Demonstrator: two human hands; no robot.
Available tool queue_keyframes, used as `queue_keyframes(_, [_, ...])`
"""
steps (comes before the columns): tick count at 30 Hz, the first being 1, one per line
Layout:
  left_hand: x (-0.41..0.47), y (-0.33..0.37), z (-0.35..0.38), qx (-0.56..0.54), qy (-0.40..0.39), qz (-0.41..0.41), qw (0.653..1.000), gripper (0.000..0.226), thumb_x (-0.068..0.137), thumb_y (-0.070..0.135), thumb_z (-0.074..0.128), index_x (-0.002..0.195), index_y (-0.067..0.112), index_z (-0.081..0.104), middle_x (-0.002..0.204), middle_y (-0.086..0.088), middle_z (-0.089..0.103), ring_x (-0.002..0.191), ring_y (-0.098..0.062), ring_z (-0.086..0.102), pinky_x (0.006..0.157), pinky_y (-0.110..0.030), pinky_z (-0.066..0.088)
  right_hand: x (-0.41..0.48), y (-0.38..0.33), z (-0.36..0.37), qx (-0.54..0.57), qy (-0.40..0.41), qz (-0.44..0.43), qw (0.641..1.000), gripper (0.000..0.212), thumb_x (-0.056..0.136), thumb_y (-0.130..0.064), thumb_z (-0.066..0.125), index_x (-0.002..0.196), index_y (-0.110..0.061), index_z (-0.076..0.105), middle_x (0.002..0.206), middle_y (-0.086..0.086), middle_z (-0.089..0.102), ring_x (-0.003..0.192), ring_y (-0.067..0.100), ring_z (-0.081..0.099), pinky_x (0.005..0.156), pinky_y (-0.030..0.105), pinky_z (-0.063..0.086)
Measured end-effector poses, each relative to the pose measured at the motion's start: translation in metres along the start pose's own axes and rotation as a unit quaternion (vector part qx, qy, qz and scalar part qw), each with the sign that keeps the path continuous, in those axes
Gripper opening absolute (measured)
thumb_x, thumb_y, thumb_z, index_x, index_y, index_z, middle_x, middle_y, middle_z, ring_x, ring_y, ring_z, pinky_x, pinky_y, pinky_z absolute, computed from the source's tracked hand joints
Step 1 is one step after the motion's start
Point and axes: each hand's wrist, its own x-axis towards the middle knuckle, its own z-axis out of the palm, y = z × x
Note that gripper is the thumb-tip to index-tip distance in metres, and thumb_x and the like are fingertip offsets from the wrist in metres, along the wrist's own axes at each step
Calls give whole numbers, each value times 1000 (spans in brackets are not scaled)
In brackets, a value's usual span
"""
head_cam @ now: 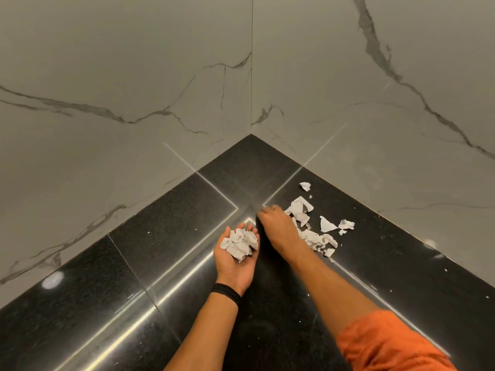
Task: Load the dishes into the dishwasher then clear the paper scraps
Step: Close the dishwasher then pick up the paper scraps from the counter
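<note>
Cloth nearest: orange sleeve [388,344] at lower right, black wristband [226,291] on the other forearm. Farther out, left hand [237,253] palm-up and cupped, fingers loosely spread, cradling a heap of gathered scraps [239,243]. Just beyond and beside it, right hand [277,227] palm-down over the black counter [160,236], fingertips blurred; cannot tell whether pinching a piece or bare. Hands near each other, not touching. Right of that hand, loose scraps [313,236] scattered on the counter, outermost bits toward the right wall [401,129].

Judged step: clearing the paper, partway through; no dishes or dishwasher in view. Next, probably: pinch or rake the loose pieces toward the cupped palm, keeping it level to avoid spills.

Open counter to the left and nearer; far corner hemmed by left wall [107,76] and right wall, so little room for raking pieces lying close to that edge.
</note>
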Motion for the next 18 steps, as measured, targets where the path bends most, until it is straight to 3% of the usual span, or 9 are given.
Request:
queue_keyframes(2, [-8, -2, -8, 3, 11, 5, 1000, 43, 100, 34, 51, 125, 1, 62, 125, -20, 64, 114, -31, 62, 101, -42, 48, -24, -3, 1, 30, 8, 3, 1000, 12, 91, -10, 56, 96, -11, 67, 101, 9, 68, 100, 30, 60, 78, 41, 48])
queue_keyframes(4, [-18, -5, -15, -5, 14, 6, 1000, 41, 99, 34, 52, 121, 1, 63, 117, -19, 65, 107, -31, 64, 97, -42, 49, -46, -7, -3, 142, 73, 57, 986, 16, 91, -10, 60, 99, -14, 74, 99, 5, 73, 98, 24, 65, 81, 35, 49])
queue_keyframes(8, [-34, -14, -21, -4, 20, 2, 1000, 33, 99, 35, 53, 109, 6, 65, 101, -15, 65, 91, -28, 66, 85, -40, 53, -79, -25, -30, 414, 164, 149, 883, 21, 93, -17, 70, 112, -24, 77, 102, -13, 75, 94, 3, 69, 86, 26, 55])
queue_keyframes(12, [-41, -23, -16, -11, -4, 3, 1000, 32, 90, 30, 55, 111, 8, 65, 104, -12, 64, 92, -26, 63, 92, -37, 46, -95, -55, -60, 543, 185, 143, 807, 23, 91, -11, 73, 110, -23, 75, 101, -11, 76, 97, 7, 71, 89, 29, 57])
queue_keyframes(15, [-49, -26, -9, -13, -31, -3, 999, 32, 89, 28, 54, 108, 6, 69, 102, -13, 67, 94, -26, 65, 96, -37, 45, -103, -74, -60, 530, 170, 127, 821, 23, 89, -11, 74, 107, -26, 75, 100, -13, 75, 97, 5, 70, 91, 33, 57])
queue_keyframes(18, [-57, -26, -6, -4, -37, -20, 999, 32, 93, 35, 54, 99, 7, 70, 99, -12, 67, 93, -27, 65, 102, -35, 45, -111, -86, -46, 391, 149, 92, 904, 25, 86, -19, 74, 107, -32, 75, 102, -15, 73, 99, 2, 65, 93, 35, 53])
